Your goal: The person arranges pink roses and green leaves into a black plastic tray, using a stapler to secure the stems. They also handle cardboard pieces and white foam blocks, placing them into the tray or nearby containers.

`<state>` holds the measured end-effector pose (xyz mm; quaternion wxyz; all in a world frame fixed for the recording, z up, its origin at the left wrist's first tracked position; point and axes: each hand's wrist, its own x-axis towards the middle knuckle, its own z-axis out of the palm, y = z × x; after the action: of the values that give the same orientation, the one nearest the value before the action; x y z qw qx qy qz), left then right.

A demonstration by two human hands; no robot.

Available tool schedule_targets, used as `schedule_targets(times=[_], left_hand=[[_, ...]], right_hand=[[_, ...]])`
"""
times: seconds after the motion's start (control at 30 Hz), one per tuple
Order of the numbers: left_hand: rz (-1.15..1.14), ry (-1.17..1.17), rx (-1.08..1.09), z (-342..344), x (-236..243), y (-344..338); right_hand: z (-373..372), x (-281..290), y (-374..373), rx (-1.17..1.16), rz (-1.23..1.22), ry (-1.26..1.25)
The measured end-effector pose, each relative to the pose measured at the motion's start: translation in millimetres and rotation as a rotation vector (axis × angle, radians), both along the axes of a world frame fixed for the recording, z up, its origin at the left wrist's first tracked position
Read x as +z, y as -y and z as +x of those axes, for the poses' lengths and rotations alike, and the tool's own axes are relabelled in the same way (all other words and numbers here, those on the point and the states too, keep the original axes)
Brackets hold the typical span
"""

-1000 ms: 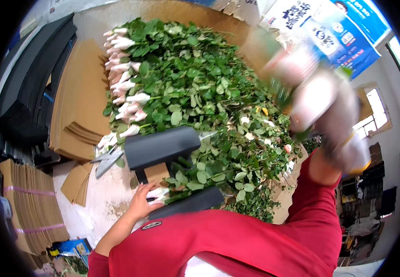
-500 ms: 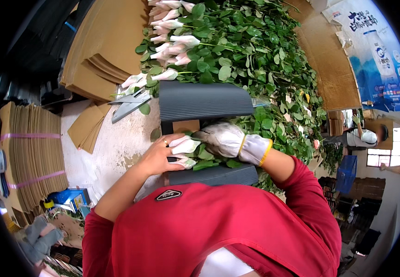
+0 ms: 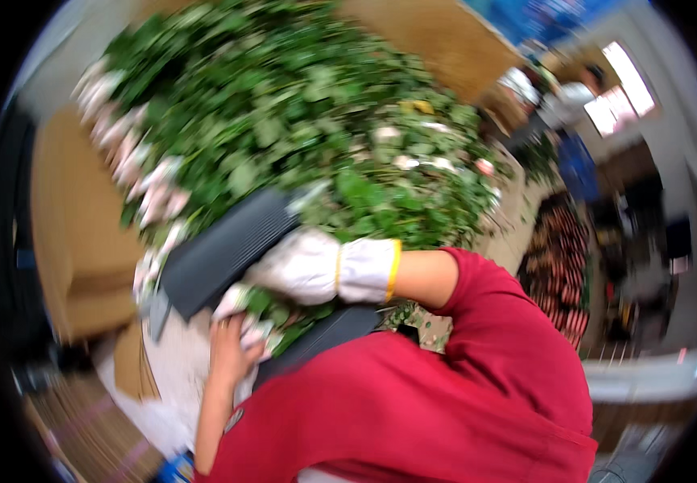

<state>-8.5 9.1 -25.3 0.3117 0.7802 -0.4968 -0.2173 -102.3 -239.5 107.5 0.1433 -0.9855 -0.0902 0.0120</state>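
Note:
My left hand (image 3: 231, 352), bare and with a ring on one finger, has its fingers curled against pale pink rosebuds in white net sleeves (image 3: 256, 332). My right hand (image 3: 298, 266), in a white work glove with a yellow-edged cuff, is closed around the leafy stems just behind the buds; its fingertips are blurred and partly hidden. These roses lie between two dark grey ribbed pads, the far pad (image 3: 223, 253) beyond my hands and the near pad (image 3: 326, 334) close to my body.
A large heap of leafy roses (image 3: 268, 105) fills the far side, its netted buds along the left. Cardboard sheets (image 3: 82, 241) stand at left, with a tied cardboard stack (image 3: 95, 423) below. A scissor-like metal tool (image 3: 157, 312) lies beside the far pad. People (image 3: 566, 101) work at far right.
My view has swung to the right and blurred, so the table appears tilted. Both hands stay at the same roses between the pads.

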Motion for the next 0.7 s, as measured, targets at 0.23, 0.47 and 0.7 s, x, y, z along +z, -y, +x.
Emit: schedule_targets(times=[0.23, 0.47, 0.7], left_hand=[[0.062, -0.319, 0.067, 15, -60, -28], [-0.087, -0.077, -0.006, 15, -35, -5], [-0.055, 0.026, 0.054, -3, -20, -8]], right_hand=[[-28, 2, -14, 0.049, 0.126, 0.183], [-27, -18, 6, 0.118, 0.041, 0.094], [-8, -46, 8, 0.061, 0.199, -0.026]])
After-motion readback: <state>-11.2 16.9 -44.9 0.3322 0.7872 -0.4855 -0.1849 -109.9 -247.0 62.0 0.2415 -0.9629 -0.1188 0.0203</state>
